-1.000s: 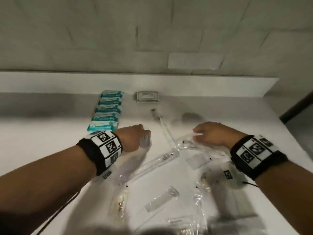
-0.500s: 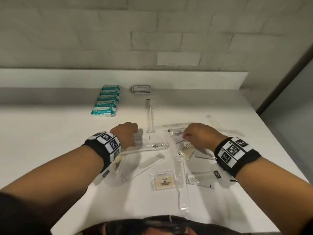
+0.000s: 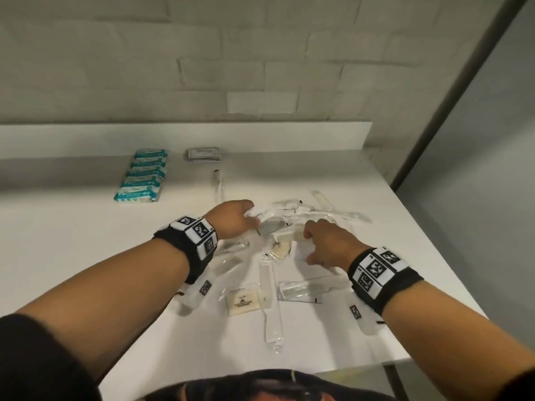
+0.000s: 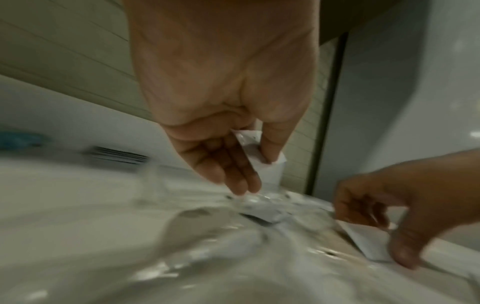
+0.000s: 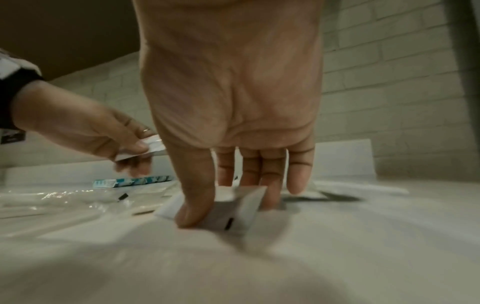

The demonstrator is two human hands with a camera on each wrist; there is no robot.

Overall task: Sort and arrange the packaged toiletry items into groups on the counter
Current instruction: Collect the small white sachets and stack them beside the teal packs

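Loose toiletry packets lie in a heap on the white counter (image 3: pixel 86 256). My left hand (image 3: pixel 250 217) hovers over the heap's far side and pinches a small white sachet (image 4: pixel 259 152) between thumb and fingers, clear of the surface. My right hand (image 3: pixel 308 248) reaches down just right of it. Its thumb and fingers pinch a flat white packet (image 5: pixel 233 220) that still touches the counter. A row of teal packs (image 3: pixel 142 176) and a stack of grey sachets (image 3: pixel 204 154) sit sorted at the back.
A wrapped toothbrush (image 3: pixel 218 183) lies behind the heap. Nearer me are a soap packet (image 3: pixel 243 301), a wrapped comb (image 3: pixel 269 299) and a clear packet (image 3: pixel 301 290). The counter ends at a right edge (image 3: pixel 428 241); a raised ledge (image 3: pixel 260 137) runs along the wall.
My left hand has shifted right and come up holding the white sachet. My right hand has dropped onto the flat white packet and closed on it. The head view has tilted.
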